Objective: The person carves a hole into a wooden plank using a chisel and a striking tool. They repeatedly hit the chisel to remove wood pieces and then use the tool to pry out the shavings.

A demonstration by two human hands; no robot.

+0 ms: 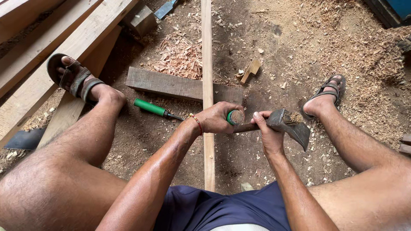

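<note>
chisel at frame centre, upright on thin slat; left hand wrapped tight round its green handle. right hand clamps axe just below head. stiff, heavy-headed; choke up near head for control.

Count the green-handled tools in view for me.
2: one chisel upright in the left hand over the wooden strip; another green-handled tool lying on the ground beside the left leg. Others may be hidden.

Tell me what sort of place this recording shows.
Likely an informal carpentry workshop with an earthen floor: pale wood shavings litter the ground, rough sawn timber planks lie stacked at the left, and the hands work a long narrow wooden strip with a green-handled chisel and dark metal-headed axe.
</note>
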